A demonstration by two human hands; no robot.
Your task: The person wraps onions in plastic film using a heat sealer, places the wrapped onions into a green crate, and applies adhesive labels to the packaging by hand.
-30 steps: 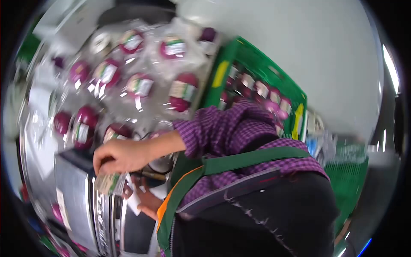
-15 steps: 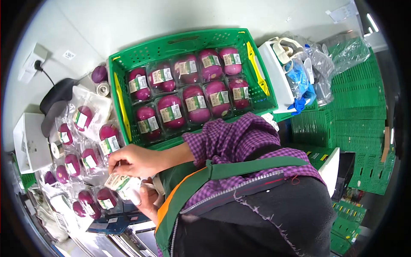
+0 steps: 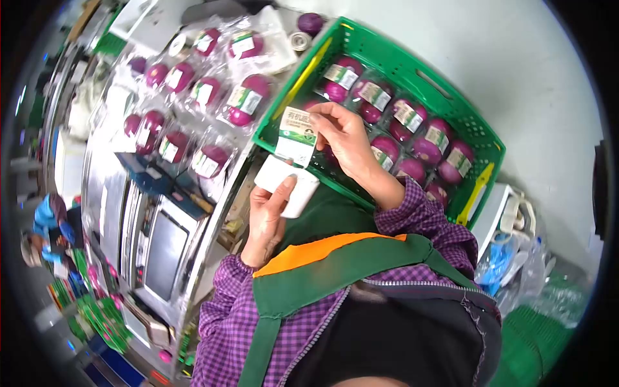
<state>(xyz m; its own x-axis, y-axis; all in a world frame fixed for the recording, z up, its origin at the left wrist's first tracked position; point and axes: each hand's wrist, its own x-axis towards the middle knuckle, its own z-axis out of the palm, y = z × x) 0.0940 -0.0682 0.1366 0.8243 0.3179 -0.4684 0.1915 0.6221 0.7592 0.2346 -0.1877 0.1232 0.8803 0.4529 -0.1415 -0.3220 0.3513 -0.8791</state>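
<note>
My left hand (image 3: 267, 216) grips a white roll of labels (image 3: 291, 187), its thumb on the front. Between the fingertips of my right hand (image 3: 345, 138) is the edge of a printed green and white label (image 3: 298, 137). This label stands upright just above the roll; whether it is still attached to it I cannot tell. Behind my right hand is a green crate (image 3: 445, 97) with wrapped purple vegetables (image 3: 408, 118), each bearing a similar label.
More wrapped purple vegetables (image 3: 248, 100) lie on the metal table at the left, beside a scale (image 3: 169, 248). A small roll (image 3: 299, 42) sits near the crate. Plastic bags (image 3: 532, 271) are at the right. Another person (image 3: 51, 222) is at the far left.
The view has turned, so the crate now appears at the right and the table further up. My hands have moved apart from the table items, and the label is now spread upright and facing me.
</note>
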